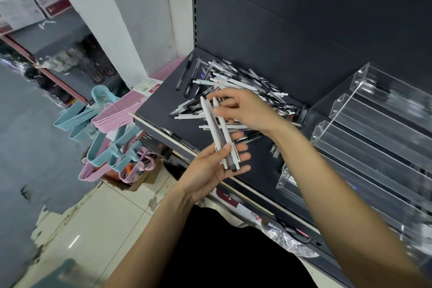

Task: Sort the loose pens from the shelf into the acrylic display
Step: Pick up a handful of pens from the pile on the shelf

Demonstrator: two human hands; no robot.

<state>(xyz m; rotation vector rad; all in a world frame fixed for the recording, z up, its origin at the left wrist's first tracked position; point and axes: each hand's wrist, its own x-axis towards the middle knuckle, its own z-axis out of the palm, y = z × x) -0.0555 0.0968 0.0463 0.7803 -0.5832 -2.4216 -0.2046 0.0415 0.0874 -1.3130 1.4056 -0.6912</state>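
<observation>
Head view: white pens (218,133) in left hand (210,170)

The shelf (163,105) was dark charcoal, its back panel the same shade, with a pale strip along the front edge. The loose pens (236,86) were mostly white, mixed with black and clear-bodied ones; a few showed small blue or red marks. The three held pens (219,131) were white, one seemingly with a grey translucent barrel. The acrylic display (374,124) was clear. The hangers (102,138) were pastel blue and pink. The floor tiles (93,224) were cream.
</observation>
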